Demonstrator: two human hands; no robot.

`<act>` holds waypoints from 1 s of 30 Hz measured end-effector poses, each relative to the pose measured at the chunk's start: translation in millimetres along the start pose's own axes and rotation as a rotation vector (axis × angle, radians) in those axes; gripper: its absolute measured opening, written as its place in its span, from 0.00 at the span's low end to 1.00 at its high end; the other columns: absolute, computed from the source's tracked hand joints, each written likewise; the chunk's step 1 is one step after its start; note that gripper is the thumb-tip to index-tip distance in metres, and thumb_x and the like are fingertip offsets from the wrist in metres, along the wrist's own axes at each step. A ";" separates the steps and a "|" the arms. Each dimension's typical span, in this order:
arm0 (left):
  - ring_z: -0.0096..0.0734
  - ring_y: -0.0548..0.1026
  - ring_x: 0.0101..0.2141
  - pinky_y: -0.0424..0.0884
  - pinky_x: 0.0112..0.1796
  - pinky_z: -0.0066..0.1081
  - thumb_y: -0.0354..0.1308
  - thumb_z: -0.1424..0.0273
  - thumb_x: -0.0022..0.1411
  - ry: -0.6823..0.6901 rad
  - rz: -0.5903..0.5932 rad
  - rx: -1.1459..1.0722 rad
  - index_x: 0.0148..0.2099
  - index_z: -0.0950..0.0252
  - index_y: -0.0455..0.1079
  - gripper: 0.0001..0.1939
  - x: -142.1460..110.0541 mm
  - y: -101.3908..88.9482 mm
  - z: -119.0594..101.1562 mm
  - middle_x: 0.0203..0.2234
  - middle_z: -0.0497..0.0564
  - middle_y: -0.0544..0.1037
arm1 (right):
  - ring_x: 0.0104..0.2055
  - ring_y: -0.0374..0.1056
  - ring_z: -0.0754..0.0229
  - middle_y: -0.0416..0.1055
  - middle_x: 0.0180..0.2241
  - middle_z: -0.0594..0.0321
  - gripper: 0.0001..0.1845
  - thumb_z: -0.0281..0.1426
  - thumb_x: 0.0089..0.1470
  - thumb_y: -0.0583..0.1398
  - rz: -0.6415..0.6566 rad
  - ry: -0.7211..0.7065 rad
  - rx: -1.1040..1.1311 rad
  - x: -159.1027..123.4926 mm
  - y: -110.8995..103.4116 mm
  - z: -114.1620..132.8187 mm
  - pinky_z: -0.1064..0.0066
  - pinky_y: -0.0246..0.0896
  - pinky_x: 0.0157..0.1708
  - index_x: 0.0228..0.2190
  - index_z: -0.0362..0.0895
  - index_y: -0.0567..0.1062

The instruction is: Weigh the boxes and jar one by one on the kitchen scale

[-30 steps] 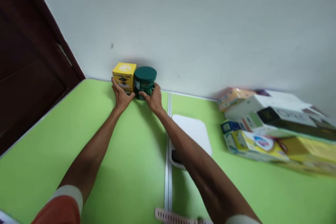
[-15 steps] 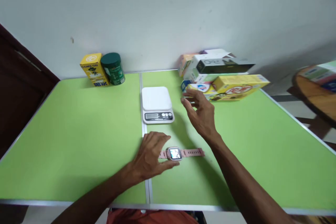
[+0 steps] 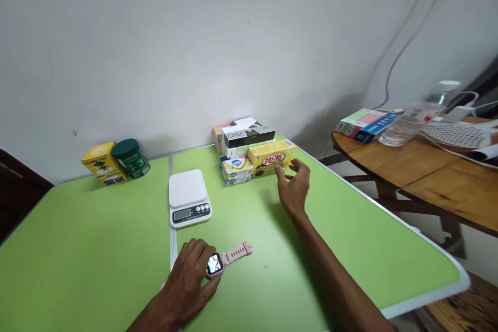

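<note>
A smartwatch (image 3: 214, 264) with a lit screen and a pink strap lies on the green table, its strap stretched to the right. My left hand (image 3: 190, 277) has thumb and fingers closed about the watch case at its upper and lower edges, covering the strap's left part. My right hand (image 3: 294, 187) is raised with fingers curved and apart, holding nothing. It is in front of the right end of a yellow snack box (image 3: 272, 158). Behind the watch stands a white kitchen scale (image 3: 189, 189) with a bare platform.
More boxes sit by the wall, including a black-and-white box (image 3: 249, 136) and a small yellow-and-white box (image 3: 237, 171). At left are a yellow carton (image 3: 104, 165) and a green canister (image 3: 131, 158). A wooden side table (image 3: 428, 176) bears a plastic bottle (image 3: 412, 119).
The view has turned right, bringing the side table's bottle into sight. My left hand has closed in on the watch case. My right hand has moved right, towards the yellow snack box's right end.
</note>
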State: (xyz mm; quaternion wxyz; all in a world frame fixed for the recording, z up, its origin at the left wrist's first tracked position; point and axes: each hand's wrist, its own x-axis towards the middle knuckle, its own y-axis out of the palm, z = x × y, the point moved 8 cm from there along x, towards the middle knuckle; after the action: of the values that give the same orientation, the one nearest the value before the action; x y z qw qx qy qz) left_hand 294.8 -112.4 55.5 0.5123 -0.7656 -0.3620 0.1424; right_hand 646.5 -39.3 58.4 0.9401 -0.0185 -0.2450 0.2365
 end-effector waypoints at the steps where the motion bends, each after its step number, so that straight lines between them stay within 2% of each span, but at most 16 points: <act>1: 0.41 0.73 0.39 0.71 0.38 0.39 0.60 0.76 0.64 -0.003 0.007 -0.010 0.49 0.59 0.71 0.12 0.0 -0.3 0.2 0.40 0.54 0.77 | 0.55 0.67 0.43 0.66 0.56 0.44 0.34 0.52 0.53 0.62 -0.046 0.020 0.005 6.5 0.0 -4.0 0.51 0.72 0.45 0.53 0.44 0.66; 7: 0.41 0.73 0.38 0.72 0.37 0.40 0.58 0.75 0.66 -0.014 0.059 -0.035 0.49 0.59 0.70 0.11 0.0 4.6 2.9 0.40 0.54 0.76 | 0.55 0.62 0.43 0.63 0.53 0.46 0.35 0.59 0.54 0.56 -0.175 0.097 0.032 31.4 3.2 -34.8 0.47 0.68 0.49 0.50 0.45 0.64; 12: 0.41 0.73 0.39 0.72 0.37 0.40 0.57 0.78 0.63 -0.051 0.039 -0.055 0.46 0.60 0.69 0.11 0.5 8.2 3.4 0.39 0.54 0.76 | 0.56 0.62 0.43 0.62 0.54 0.45 0.31 0.56 0.58 0.54 -0.174 0.073 -0.003 22.6 4.3 -43.6 0.48 0.68 0.48 0.51 0.45 0.64; 18: 0.40 0.73 0.39 0.73 0.38 0.38 0.59 0.78 0.64 -0.025 0.017 -0.138 0.49 0.62 0.70 0.12 1.5 2.4 1.1 0.39 0.54 0.76 | 0.55 0.63 0.43 0.63 0.53 0.46 0.28 0.52 0.61 0.54 -0.144 0.032 -0.030 -0.8 6.9 -34.9 0.46 0.65 0.51 0.52 0.45 0.64; 23: 0.40 0.73 0.41 0.71 0.42 0.38 0.59 0.74 0.68 0.053 -0.015 -0.134 0.53 0.62 0.70 0.11 -1.1 -6.2 -0.7 0.40 0.55 0.76 | 0.55 0.63 0.46 0.64 0.53 0.50 0.24 0.48 0.63 0.55 -0.064 -0.010 -0.006 -29.4 12.4 -18.6 0.52 0.66 0.48 0.52 0.46 0.66; 26: 0.42 0.72 0.42 0.70 0.44 0.41 0.59 0.71 0.68 0.051 -0.009 -0.071 0.54 0.63 0.70 0.13 -2.8 -5.3 0.5 0.41 0.56 0.77 | 0.52 0.65 0.48 0.65 0.49 0.52 0.20 0.45 0.62 0.56 0.001 -0.043 -0.018 -47.6 20.5 -7.7 0.53 0.67 0.46 0.49 0.46 0.67; 30: 0.42 0.72 0.43 0.69 0.45 0.41 0.61 0.68 0.68 0.012 -0.014 -0.034 0.53 0.64 0.70 0.13 -3.5 -2.3 1.7 0.42 0.56 0.77 | 0.46 0.67 0.50 0.67 0.45 0.53 0.17 0.43 0.60 0.56 0.076 -0.055 -0.034 -63.5 32.7 0.2 0.51 0.67 0.49 0.45 0.46 0.67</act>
State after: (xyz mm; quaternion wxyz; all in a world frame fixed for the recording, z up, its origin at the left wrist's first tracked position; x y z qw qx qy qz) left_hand 290.4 -113.2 56.4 0.5024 -0.7725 -0.3665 0.1282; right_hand 583.4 -39.1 24.9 0.9228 -0.0373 -0.2740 0.2684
